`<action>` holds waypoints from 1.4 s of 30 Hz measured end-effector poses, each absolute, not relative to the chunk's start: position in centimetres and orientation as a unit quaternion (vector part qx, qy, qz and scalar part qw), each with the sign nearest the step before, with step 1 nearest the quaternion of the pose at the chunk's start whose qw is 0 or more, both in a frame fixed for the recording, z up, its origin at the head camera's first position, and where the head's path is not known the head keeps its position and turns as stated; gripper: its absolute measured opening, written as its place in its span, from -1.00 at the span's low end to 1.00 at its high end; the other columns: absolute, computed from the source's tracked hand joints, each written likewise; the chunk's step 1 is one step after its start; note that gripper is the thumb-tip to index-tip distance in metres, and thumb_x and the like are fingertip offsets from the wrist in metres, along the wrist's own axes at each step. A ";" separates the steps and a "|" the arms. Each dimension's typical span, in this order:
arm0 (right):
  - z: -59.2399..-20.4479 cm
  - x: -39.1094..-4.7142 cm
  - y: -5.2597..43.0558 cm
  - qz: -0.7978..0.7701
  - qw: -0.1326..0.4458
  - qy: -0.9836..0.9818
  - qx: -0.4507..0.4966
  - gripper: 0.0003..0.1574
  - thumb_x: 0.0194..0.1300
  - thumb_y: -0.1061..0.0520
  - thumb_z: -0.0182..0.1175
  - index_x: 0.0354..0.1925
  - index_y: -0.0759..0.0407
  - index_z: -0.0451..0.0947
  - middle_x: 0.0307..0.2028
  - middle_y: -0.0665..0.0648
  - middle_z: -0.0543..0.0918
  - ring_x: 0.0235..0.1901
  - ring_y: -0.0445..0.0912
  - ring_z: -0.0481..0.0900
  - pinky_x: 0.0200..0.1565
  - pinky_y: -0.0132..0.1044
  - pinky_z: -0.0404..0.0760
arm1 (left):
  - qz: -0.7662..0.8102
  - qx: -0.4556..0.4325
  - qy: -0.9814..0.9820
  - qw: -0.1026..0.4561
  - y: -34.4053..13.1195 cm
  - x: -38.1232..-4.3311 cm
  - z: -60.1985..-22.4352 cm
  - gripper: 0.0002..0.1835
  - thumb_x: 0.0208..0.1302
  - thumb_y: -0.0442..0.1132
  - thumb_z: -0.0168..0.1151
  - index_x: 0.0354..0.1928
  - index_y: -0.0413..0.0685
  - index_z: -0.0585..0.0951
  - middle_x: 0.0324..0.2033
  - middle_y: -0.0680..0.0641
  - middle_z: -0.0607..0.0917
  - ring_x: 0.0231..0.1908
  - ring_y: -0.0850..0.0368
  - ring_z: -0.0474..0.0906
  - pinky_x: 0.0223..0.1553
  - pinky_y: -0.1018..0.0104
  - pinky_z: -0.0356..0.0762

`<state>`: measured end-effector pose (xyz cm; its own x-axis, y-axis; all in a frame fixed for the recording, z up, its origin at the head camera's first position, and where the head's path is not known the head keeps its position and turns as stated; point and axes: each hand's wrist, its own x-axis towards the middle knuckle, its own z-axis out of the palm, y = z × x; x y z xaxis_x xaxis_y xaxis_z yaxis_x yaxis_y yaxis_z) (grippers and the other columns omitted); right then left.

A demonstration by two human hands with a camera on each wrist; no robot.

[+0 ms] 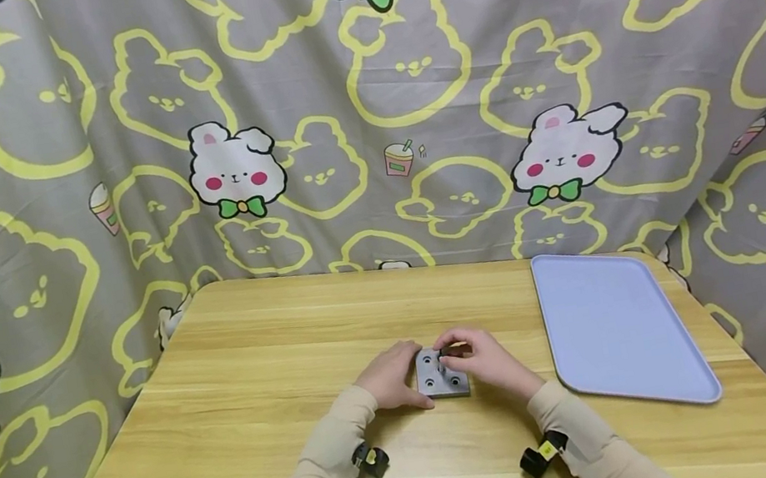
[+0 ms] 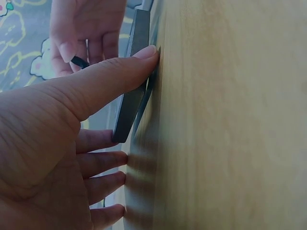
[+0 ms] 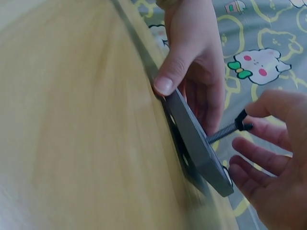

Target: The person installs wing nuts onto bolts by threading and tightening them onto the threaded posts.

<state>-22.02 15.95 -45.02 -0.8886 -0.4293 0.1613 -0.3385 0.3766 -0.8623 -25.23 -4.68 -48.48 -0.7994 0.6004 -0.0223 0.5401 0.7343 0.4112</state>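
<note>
A grey metal plate (image 1: 443, 390) with round holes lies on the wooden table, between the two hands. My left hand (image 1: 393, 378) steadies it from the left side, with the thumb (image 2: 139, 60) against one edge and the fingers reaching round the far side. A threaded screw (image 3: 222, 133) stands up out of the plate's face, much of its thread exposed. At its top is a black angled piece (image 3: 241, 120), which my right hand (image 1: 485, 359) pinches between thumb and index finger. The other right fingers are loosely bent beside the plate.
To the right of the hands a pale blue tray (image 1: 618, 326) lies flat on the wooden table (image 1: 281, 357). A patterned grey curtain (image 1: 336, 230) hangs behind the table and along its sides. Each sleeve carries a small black wrist camera (image 1: 371, 460).
</note>
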 end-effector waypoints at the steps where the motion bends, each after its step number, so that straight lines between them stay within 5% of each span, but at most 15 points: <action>1: -45.3 -22.1 15.9 -0.508 0.040 0.830 -0.225 -0.75 0.27 0.40 0.16 -0.07 0.52 0.52 -0.08 0.49 0.60 -0.03 0.30 0.61 0.11 0.20 0.57 | 0.196 0.307 0.928 0.077 -4.7 -25.2 -48.5 0.03 -0.16 0.19 0.55 0.33 -0.18 0.35 0.26 -0.16 0.49 0.25 -0.05 0.45 0.35 0.12 0.40; 15: -48.6 -23.2 16.0 -0.479 -0.019 0.858 -0.186 -0.81 0.24 0.22 0.28 -0.15 0.21 0.60 -0.20 0.12 0.70 -0.21 -0.15 0.63 -0.01 -0.10 0.68 | 0.197 0.309 0.927 0.075 -4.7 -25.3 -48.5 0.02 -0.17 0.18 0.55 0.31 -0.18 0.37 0.22 -0.14 0.52 0.21 -0.04 0.48 0.32 0.11 0.41; 21: -48.4 -23.1 16.0 -0.473 -0.010 0.861 -0.187 -0.69 0.26 0.20 0.26 -0.02 0.23 0.56 -0.07 0.20 0.67 -0.08 -0.01 0.65 0.06 -0.06 0.66 | 0.197 0.305 0.928 0.077 -4.7 -25.2 -48.5 0.02 -0.16 0.18 0.55 0.32 -0.17 0.36 0.24 -0.14 0.51 0.23 -0.05 0.47 0.33 0.11 0.40; 27: -46.9 -23.6 17.5 -0.449 0.033 0.856 -0.254 -0.39 0.27 0.16 0.28 0.26 0.20 0.41 0.26 0.26 0.47 0.29 0.17 0.36 0.29 0.21 0.39 | 0.193 0.301 0.930 0.086 -4.7 -25.2 -48.4 0.05 -0.14 0.20 0.53 0.36 -0.18 0.33 0.31 -0.18 0.46 0.29 -0.08 0.41 0.37 0.08 0.36; 32: -45.9 -25.3 18.5 -0.379 0.060 0.862 -0.332 -0.48 0.23 0.11 0.31 0.17 0.08 0.51 0.31 0.28 0.39 0.34 0.22 0.22 0.31 0.34 0.24 | 0.189 0.302 0.931 0.082 -4.7 -25.3 -48.4 0.05 -0.15 0.21 0.53 0.35 -0.16 0.33 0.28 -0.15 0.48 0.26 -0.06 0.44 0.35 0.09 0.39; 42: -45.6 -28.0 18.8 -0.352 0.130 0.844 -0.384 -0.64 0.19 0.13 0.34 -0.01 0.05 0.65 0.19 0.23 0.53 0.23 0.13 0.39 0.31 0.21 0.32 | 0.194 0.312 0.927 0.077 -4.8 -25.2 -48.4 0.04 -0.16 0.20 0.54 0.33 -0.16 0.35 0.24 -0.13 0.50 0.22 -0.05 0.48 0.33 0.10 0.42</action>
<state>-28.04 18.78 -45.61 -0.6712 -0.7395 0.0507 -0.5560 0.4570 -0.6943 -25.15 -4.76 -48.43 -0.7932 0.6086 -0.0217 0.5487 0.7296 0.4082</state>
